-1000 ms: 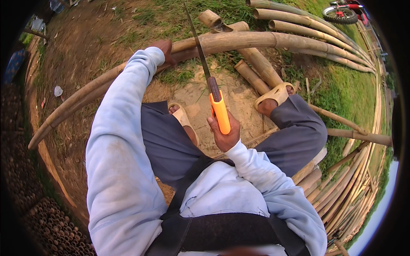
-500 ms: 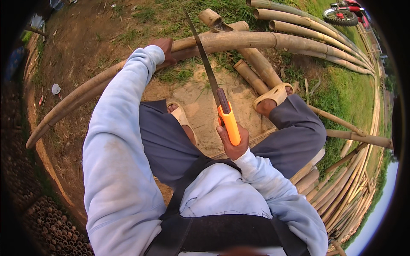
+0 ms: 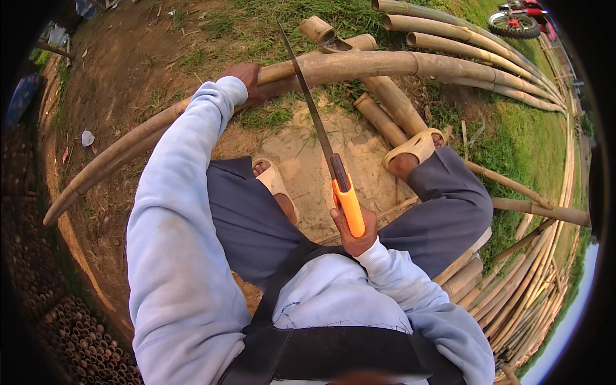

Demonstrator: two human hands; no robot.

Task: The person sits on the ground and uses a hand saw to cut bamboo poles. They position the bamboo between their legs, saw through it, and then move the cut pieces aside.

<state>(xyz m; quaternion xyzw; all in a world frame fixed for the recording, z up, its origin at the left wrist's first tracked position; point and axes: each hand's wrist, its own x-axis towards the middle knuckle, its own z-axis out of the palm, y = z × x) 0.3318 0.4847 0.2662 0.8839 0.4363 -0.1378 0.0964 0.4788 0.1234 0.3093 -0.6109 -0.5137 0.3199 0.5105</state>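
Note:
My right hand (image 3: 357,234) is wrapped round the orange handle of a hand saw (image 3: 319,122). The blade points away from me and lies across a long bamboo pole (image 3: 359,64), just right of my left hand. My left hand (image 3: 247,80) grips that pole from above, its fingers partly hidden behind the wrist and pole. The pole runs from the lower left to the far right. Beneath it, near the blade, a notched bamboo piece (image 3: 333,43) and a thick bamboo length (image 3: 394,102) support or cross it; I cannot tell how they join.
My sandalled feet (image 3: 414,147) rest on bare soil beside a short bamboo piece (image 3: 378,119). More poles (image 3: 449,29) lie at the far right, below a motorbike (image 3: 513,24). Another bamboo stack (image 3: 513,282) lies at right, and cut bamboo ends (image 3: 90,340) are piled at lower left.
The saw and my right hand have drawn back slightly toward me and to the right. My left hand stays on the pole. The whole view has shifted a little.

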